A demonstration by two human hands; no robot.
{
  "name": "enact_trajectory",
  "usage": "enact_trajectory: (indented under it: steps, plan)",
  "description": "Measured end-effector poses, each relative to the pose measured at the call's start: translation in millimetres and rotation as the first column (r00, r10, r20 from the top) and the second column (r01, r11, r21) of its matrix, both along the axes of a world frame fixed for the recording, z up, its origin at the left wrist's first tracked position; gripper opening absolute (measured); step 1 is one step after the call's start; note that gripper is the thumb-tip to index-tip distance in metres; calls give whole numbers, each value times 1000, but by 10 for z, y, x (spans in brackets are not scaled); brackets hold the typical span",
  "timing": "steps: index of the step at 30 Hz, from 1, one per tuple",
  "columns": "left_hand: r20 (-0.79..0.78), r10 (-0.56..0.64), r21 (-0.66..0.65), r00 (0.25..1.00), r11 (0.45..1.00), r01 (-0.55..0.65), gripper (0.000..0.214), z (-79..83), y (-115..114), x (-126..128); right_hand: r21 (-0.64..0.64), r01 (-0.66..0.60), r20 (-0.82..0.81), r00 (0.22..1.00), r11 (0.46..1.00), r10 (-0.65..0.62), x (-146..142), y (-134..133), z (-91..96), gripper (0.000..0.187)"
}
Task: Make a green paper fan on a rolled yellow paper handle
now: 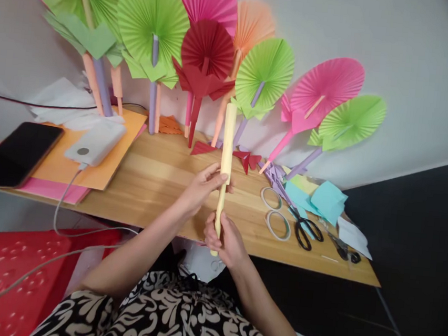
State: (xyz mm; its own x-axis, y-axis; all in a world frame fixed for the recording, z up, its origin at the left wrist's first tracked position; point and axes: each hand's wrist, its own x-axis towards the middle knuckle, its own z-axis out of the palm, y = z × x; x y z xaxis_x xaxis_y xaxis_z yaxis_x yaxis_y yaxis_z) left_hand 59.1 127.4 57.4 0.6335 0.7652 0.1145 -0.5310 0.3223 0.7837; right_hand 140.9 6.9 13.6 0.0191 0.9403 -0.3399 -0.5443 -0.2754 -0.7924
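Over the middle of the desk's front edge, a pale yellow paper tube is held up nearly in line with the viewer's gaze, a thinner yellow stem running out of its lower end. The left hand is partly closed, thumb and fingers pinching the wide tube near its bottom; the right hand is curled around the stem, whose tip pokes out below the fingers.

Along the back edge, pleated paper fans on rolled handles lean against the wall — green, pink, dark red and orange. Red folded pieces lie just in front of them. Toward the right corner sit two rings of tape, black-handled scissors and blue paper. At the left end, a dark phone and a white power bank — cable plugged in — rest on orange and pink sheets.
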Motion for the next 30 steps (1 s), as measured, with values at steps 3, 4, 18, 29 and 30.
enact_trajectory:
  steps: [3, 4, 18, 29, 30]
  plan:
    - [-72, -3, 29, 997, 1000, 5, 20, -34, 4, -63, 27, 36, 40, 999, 999, -37, -54, 104, -22, 48]
    - [-90, -11, 30, 996, 999, 14, 19, -55, 11, -80, 35, 45, 52, 998, 998, -46, -75, 135, -37, 48]
    - [-146, -182, -67, 972, 982, 174, 63, -373, -52, -58, 172, 82, -203, 978, 982, -46, -45, 287, -257, 40]
    - [-227, -51, -66, 973, 997, 37, 59, -367, 74, -79, 201, 70, 7, 997, 977, -73, 48, 286, -294, 43]
    - [-194, 29, -31, 981, 999, -35, 56, -383, 109, -79, 202, 34, 118, 991, 979, -58, 141, 243, -282, 43]
